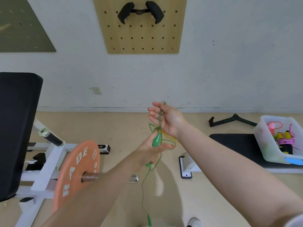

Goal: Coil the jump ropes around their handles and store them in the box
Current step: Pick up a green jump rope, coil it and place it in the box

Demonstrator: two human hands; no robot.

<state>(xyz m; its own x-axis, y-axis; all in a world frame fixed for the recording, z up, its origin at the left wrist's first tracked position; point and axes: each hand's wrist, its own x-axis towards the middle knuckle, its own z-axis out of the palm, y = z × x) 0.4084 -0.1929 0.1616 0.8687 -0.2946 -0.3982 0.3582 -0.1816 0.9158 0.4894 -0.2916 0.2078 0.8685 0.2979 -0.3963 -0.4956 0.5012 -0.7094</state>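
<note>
Green jump rope: winding the cord onto its handle

Green jump rope [157,140] hangs between both hands at chest height. Left hand [150,151] grips the handle; right hand [165,119] pinches the cord above, other fingers spread. Keep cord taut, lay turns side by side, gather the dangling tail. Box [268,145] sits on the floor, right

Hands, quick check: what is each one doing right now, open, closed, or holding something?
Left hand: holds the green jump rope's handle.
Right hand: fingers loosely curled around the green rope running up through it.
</note>
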